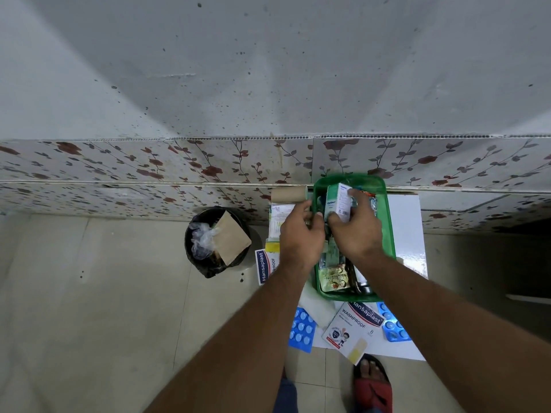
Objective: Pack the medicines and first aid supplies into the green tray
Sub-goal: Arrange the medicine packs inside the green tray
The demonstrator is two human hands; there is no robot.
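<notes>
Nearest us, one foot in a red sandal (373, 386) stands on the tiled floor at the edge of a white bench (408, 234). On the bench's near end we count two blue blister sheets of round white tablets, one at left (301, 329) and one at right (393, 324), with one white Hansaplast Washproof plaster box (353, 327) lying between them. A second Hansaplast box (266, 265) lies at the bench's left edge. Beyond these sits the one green plastic tray (387, 234), its near end already holding foil strips and small packets too jumbled for us to count. Over the tray our two hands meet: our right hand (356, 231) is closed around one upright white-and-teal medicine carton (338, 202), while our left hand (301, 234) curls at the tray's left rim; what it grips, we cannot tell. One beige bandage roll (288, 194) lies just beside the tray's far left corner. On the floor to the left stands one black waste bin (216, 241), against a flower-patterned tiled wall (149, 165).
</notes>
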